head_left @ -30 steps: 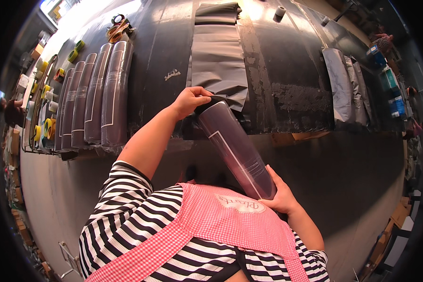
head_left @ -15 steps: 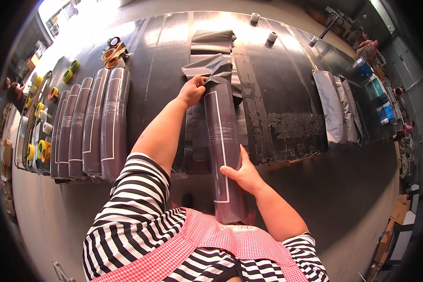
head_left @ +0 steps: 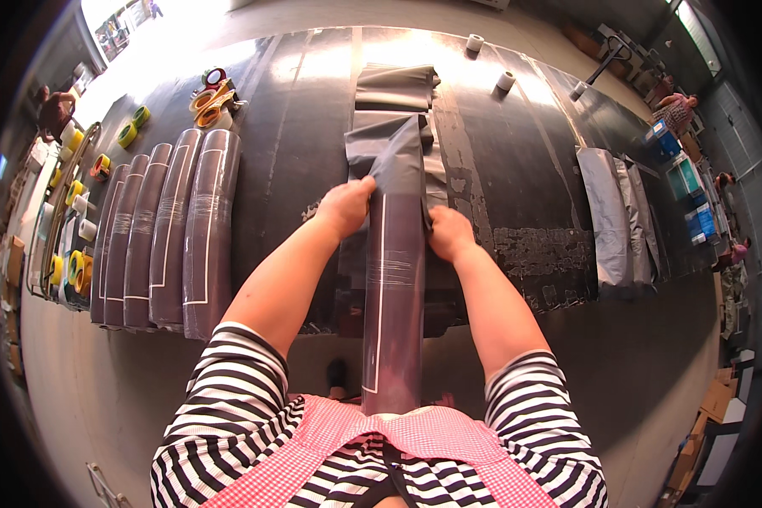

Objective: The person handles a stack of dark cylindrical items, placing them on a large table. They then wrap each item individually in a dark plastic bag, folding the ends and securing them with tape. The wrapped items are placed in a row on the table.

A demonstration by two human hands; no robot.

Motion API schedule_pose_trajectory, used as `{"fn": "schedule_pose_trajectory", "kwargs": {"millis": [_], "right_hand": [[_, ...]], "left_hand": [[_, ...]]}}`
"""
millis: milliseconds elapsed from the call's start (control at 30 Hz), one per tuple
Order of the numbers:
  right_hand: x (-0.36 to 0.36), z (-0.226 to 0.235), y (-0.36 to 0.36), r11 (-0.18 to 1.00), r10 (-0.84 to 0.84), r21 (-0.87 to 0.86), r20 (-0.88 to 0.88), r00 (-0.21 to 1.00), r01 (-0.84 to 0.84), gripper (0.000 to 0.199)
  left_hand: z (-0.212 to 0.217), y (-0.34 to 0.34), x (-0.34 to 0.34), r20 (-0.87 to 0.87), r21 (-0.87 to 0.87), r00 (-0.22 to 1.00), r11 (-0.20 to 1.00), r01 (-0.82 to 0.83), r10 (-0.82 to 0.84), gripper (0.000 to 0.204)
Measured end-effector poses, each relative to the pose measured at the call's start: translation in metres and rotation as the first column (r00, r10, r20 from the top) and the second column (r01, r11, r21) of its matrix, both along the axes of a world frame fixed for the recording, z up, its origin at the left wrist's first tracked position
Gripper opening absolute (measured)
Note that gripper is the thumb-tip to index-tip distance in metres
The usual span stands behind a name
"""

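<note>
A dark purple-brown roll (head_left: 395, 313), wrapped in clear film and marked with a white line, points away from me, its near end against my apron. Over its far end sits a grey plastic bag (head_left: 398, 165), its closed-looking far part creased and folded to the left. My left hand (head_left: 345, 208) is closed on the bag's near edge at the roll's left side. On the right side, my right hand (head_left: 451, 234) is closed on the bag's edge, fingertips partly hidden. Beneath and beyond lies a stack of flat grey bags (head_left: 395, 87).
Several wrapped rolls (head_left: 207, 229) lie side by side on the left of the dark table (head_left: 305, 127). Tape dispensers (head_left: 210, 108) stand behind them, and a rack with tape rolls (head_left: 80, 271) is at far left. Grey bundles (head_left: 610, 216) lie at right. Other people are farther off.
My right hand has left the roll's near right side and moved forward to the bag's edge. The bag now covers more of the far end, and my left hand has come slightly nearer.
</note>
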State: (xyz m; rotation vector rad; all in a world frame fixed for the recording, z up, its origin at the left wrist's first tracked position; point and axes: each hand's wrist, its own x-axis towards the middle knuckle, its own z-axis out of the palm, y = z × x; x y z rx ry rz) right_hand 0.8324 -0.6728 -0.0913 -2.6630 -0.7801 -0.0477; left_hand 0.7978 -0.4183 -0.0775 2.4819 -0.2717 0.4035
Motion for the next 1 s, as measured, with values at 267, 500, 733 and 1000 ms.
{"fn": "schedule_pose_trajectory", "kwargs": {"millis": [267, 500, 733, 1000], "right_hand": [[-0.272, -0.021, -0.119, 0.97, 0.242, 0.225, -0.855, 0.459, -0.093, 0.022], [-0.201, 0.03, -0.059, 0.971, 0.195, 0.234, -0.892, 0.408, 0.049, 0.036], [-0.247, 0.002, -0.062, 0.918, 0.376, 0.283, -0.842, 0.387, -0.278, 0.045], [-0.18, 0.06, 0.021, 0.738, 0.67, 0.615, -0.618, 0.412, -0.278, 0.02]], "left_hand": [[0.041, -0.034, -0.243, -0.424, -0.171, 0.527, 0.636, 0.752, -0.737, 0.016], [0.052, -0.041, -0.181, -0.096, -0.149, 0.802, 0.805, 0.574, -0.589, 0.014], [0.056, -0.053, -0.223, -0.471, -0.224, 0.545, 0.691, 0.687, -0.694, 0.015], [0.077, -0.057, -0.215, -0.126, -0.3, 0.758, 0.753, 0.586, -0.64, 0.02]]}}
